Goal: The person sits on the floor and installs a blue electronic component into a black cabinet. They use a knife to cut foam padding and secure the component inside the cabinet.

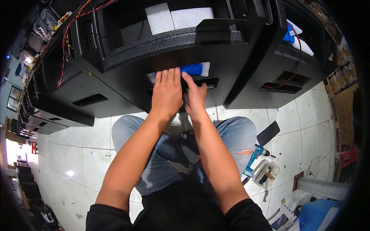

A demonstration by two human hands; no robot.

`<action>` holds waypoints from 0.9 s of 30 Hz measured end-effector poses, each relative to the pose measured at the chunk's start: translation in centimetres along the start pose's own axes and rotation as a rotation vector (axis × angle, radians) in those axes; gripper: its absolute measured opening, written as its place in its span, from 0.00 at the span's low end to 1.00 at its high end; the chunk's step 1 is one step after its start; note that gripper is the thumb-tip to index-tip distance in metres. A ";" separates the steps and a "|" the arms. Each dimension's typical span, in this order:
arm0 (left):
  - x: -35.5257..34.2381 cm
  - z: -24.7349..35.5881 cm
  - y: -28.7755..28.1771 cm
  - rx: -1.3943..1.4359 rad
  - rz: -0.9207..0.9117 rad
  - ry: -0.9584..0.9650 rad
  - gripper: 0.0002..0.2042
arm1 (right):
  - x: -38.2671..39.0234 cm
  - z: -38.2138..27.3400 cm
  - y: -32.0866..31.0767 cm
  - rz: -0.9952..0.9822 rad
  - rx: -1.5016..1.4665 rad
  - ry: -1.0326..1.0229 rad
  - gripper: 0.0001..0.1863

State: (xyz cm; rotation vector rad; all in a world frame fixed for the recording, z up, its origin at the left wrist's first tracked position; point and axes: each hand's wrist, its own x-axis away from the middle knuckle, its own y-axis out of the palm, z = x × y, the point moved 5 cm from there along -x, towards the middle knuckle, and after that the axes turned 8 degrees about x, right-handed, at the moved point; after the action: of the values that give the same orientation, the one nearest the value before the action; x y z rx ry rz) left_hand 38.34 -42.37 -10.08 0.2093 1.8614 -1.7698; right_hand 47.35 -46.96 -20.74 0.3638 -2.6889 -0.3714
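Note:
Right in front of me stands a black speaker cabinet [127, 82] with a rectangular opening in its panel. Inside the opening lies a blue wrapped pack [192, 69], with white foam [206, 69] at its end. My left hand [167, 94] has its fingers stretched out side by side, pressed flat at the left part of the opening, covering part of the pack. My right hand [196, 94] rests its thumb by the pack's lower edge, while its fingers bend round the cabinet's strip into a lower slot [212, 82]; their tips are partly hidden.
White foam blocks [192, 18] sit in the cabinet's upper recess. Another cabinet [258, 96] with a red wire stands at right; more line the left. On the tiled floor at right lie a teal cordless drill [253, 159], a black plate [268, 133] and a plastic tub [274, 169].

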 end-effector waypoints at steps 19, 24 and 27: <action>-0.6 1.1 -0.8 -0.038 -0.056 0.019 0.30 | -1.4 -1.6 0.9 0.030 -0.213 -0.059 0.38; -1.0 0.9 -2.0 -0.047 -0.206 -0.049 0.41 | 0.3 -2.4 0.5 -0.126 -0.149 0.006 0.43; -1.0 0.8 -2.0 -0.049 -0.256 -0.097 0.46 | 2.8 0.3 -3.3 -0.208 0.115 -0.124 0.31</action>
State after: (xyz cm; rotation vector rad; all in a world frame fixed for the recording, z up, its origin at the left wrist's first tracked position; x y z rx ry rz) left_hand 38.47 -43.08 -7.84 -0.1378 1.9274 -1.8619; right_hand 45.37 -50.79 -21.08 0.6786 -2.8087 -0.3085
